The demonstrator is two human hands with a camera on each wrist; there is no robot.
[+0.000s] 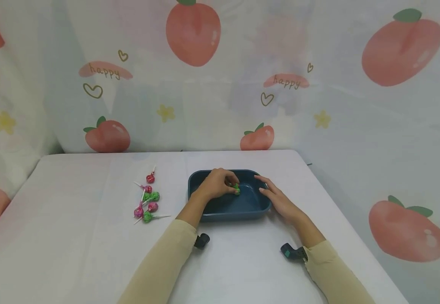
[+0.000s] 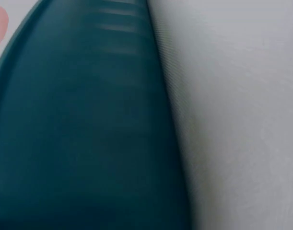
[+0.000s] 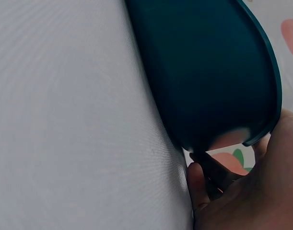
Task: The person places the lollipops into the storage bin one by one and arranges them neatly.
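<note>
A dark blue rectangular tray (image 1: pixel 227 217) stands on the white table, and its side fills much of both wrist views. Over its inside, my left hand (image 1: pixel 217 184) pinches a green-wrapped lollipop (image 1: pixel 237 189) between thumb and fingers. The lollipop's stick is hidden. At the tray's right end, my right hand (image 1: pixel 282 204) rests against the rim with fingers extended. In the right wrist view, the right hand (image 3: pixel 251 187) is beside the tray's end wall (image 3: pixel 208 96), partly behind it. My left hand does not show in the left wrist view.
Left of the tray lies a loose group of several lollipops, among them a red one (image 1: pixel 150 179), a pink one (image 1: pixel 153 207) and a green one (image 1: pixel 147 217). Their sticks point in different directions. A fruit-printed cloth (image 1: pixel 212 101) hangs behind the table (image 1: pixel 71 236).
</note>
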